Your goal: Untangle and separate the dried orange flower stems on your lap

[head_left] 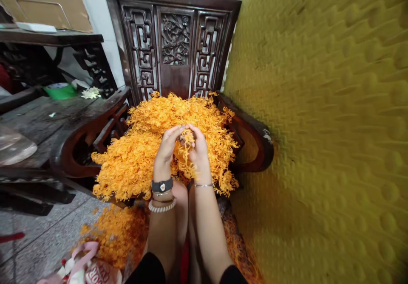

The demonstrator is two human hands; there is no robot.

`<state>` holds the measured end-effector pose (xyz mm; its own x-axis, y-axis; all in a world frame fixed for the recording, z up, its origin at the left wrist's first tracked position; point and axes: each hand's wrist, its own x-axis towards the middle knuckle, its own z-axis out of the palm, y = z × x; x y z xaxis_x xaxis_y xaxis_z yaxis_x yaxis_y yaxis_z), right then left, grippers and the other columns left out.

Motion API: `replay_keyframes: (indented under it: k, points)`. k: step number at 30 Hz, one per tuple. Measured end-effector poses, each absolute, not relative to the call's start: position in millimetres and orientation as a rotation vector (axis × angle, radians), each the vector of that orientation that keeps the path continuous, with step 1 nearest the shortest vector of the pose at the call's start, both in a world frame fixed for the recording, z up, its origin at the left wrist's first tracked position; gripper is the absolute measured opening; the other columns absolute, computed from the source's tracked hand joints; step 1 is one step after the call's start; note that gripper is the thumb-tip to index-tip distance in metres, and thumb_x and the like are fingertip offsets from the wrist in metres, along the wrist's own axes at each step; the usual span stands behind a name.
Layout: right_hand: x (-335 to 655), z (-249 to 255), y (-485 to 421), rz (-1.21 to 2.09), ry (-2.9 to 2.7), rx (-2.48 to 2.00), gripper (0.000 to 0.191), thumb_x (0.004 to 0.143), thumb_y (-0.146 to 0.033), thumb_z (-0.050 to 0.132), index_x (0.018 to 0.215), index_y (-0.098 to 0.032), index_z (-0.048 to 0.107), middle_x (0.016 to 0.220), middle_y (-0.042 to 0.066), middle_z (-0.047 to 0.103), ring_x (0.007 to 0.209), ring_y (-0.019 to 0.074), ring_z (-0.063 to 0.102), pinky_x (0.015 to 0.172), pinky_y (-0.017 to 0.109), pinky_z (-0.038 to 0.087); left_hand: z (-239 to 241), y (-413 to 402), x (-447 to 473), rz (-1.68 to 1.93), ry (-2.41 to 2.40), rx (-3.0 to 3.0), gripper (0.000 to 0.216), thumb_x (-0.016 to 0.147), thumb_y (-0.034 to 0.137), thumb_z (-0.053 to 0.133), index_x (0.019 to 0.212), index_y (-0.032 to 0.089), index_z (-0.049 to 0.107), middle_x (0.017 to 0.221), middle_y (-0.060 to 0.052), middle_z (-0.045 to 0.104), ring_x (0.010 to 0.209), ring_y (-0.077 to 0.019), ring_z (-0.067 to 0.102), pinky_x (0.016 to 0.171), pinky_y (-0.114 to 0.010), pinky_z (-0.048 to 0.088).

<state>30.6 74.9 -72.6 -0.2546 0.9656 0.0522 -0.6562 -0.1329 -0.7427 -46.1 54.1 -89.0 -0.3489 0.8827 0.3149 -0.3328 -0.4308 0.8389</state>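
Note:
My left hand [167, 146] and my right hand [200, 146] meet at the fingertips in front of me. Between them is an orange curly plastic piece [188, 142], with strands hanging down toward my right wrist. Both hands have their fingers curled round it. Behind and beneath them, a large heap of the same orange curly pieces [134, 161] covers the seat of a dark carved wooden chair [175, 80]. A dark band and bracelets circle my left wrist; a thin bangle is on my right.
A yellow textured panel [318, 127] rises along the right. At left are a dark wooden table [35, 114] and a green bowl [60, 90]. More orange pieces [117, 233] lie on the floor, beside a pink and white bag [98, 271].

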Motion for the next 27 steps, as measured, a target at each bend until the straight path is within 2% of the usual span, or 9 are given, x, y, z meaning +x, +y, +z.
replay_keyframes:
  k: [5, 9, 12, 15, 18, 22, 25, 27]
  points:
    - [30, -65, 67, 1.833, -0.721, -0.454, 0.027, 0.076, -0.036, 0.049, 0.055, -0.020, 0.043, 0.044, -0.008, 0.032, 0.038, 0.0060, 0.024, 0.040, 0.022, 0.027, -85, 65, -27, 1.806, 0.686, 0.666, 0.017, 0.078, 0.019, 0.053, 0.062, 0.015, 0.059, 0.051, 0.003, 0.052, 0.052, -0.0092, 0.053, 0.056, -0.020, 0.045]
    - [44, -64, 69, 1.603, -0.609, -0.338, 0.032, 0.076, -0.040, 0.050, 0.053, -0.022, 0.036, 0.040, -0.010, 0.021, 0.037, 0.0072, 0.018, 0.045, 0.024, 0.034, -82, 62, -37, 1.972, 0.574, 0.557, 0.037, 0.087, 0.020, 0.032, 0.054, 0.020, 0.049, 0.045, 0.005, 0.037, 0.044, -0.0102, 0.042, 0.049, -0.019, 0.044]
    - [62, -63, 72, 1.455, -0.550, -0.267, 0.033, 0.077, -0.040, 0.048, 0.054, -0.023, 0.034, 0.041, -0.011, 0.012, 0.038, 0.0079, 0.014, 0.052, 0.024, 0.039, -82, 55, -57, 2.158, 0.300, 0.433, 0.045, 0.092, 0.023, 0.022, 0.051, 0.022, 0.042, 0.047, 0.004, 0.036, 0.046, -0.0094, 0.040, 0.057, -0.018, 0.046]
    - [72, -61, 73, 1.440, -0.624, -0.282, 0.031, 0.079, -0.040, 0.050, 0.056, -0.023, 0.037, 0.044, -0.010, 0.018, 0.038, 0.0074, 0.019, 0.054, 0.024, 0.039, -82, 51, -70, 2.175, 0.138, 0.357, 0.040, 0.093, 0.025, 0.028, 0.062, 0.018, 0.053, 0.055, 0.001, 0.051, 0.053, -0.0060, 0.050, 0.069, -0.018, 0.048]
    - [68, -60, 74, 1.462, -0.763, -0.326, 0.038, 0.079, -0.046, 0.050, 0.053, -0.022, 0.036, 0.044, -0.009, 0.022, 0.039, 0.0073, 0.024, 0.053, 0.024, 0.038, -83, 52, -70, 2.101, 0.286, 0.429, 0.029, 0.090, 0.027, 0.037, 0.079, 0.018, 0.063, 0.074, -0.002, 0.064, 0.065, -0.0059, 0.058, 0.075, -0.019, 0.048]
    - [59, -60, 75, 1.503, -0.941, -0.349, 0.048, 0.082, -0.055, 0.040, 0.048, -0.022, 0.034, 0.038, -0.009, 0.022, 0.036, 0.0077, 0.021, 0.049, 0.026, 0.034, -87, 54, -61, 1.995, 0.550, 0.608, 0.016, 0.082, 0.025, 0.053, 0.087, 0.016, 0.066, 0.093, -0.007, 0.068, 0.074, -0.0086, 0.062, 0.076, -0.021, 0.049]
    - [58, -60, 75, 1.501, -1.005, -0.399, 0.053, 0.082, -0.059, 0.034, 0.045, -0.021, 0.034, 0.036, -0.008, 0.024, 0.036, 0.0074, 0.022, 0.048, 0.026, 0.032, -90, 54, -59, 2.018, 0.606, 0.626, 0.012, 0.077, 0.023, 0.060, 0.086, 0.017, 0.066, 0.094, -0.007, 0.068, 0.076, -0.0097, 0.063, 0.074, -0.022, 0.050]
    - [58, -60, 74, 1.479, -1.032, -0.454, 0.052, 0.082, -0.058, 0.038, 0.045, -0.021, 0.035, 0.036, -0.008, 0.024, 0.036, 0.0070, 0.022, 0.047, 0.026, 0.030, -90, 53, -61, 2.038, 0.598, 0.597, 0.010, 0.075, 0.023, 0.062, 0.084, 0.018, 0.064, 0.091, -0.005, 0.068, 0.076, -0.0097, 0.063, 0.073, -0.022, 0.050]
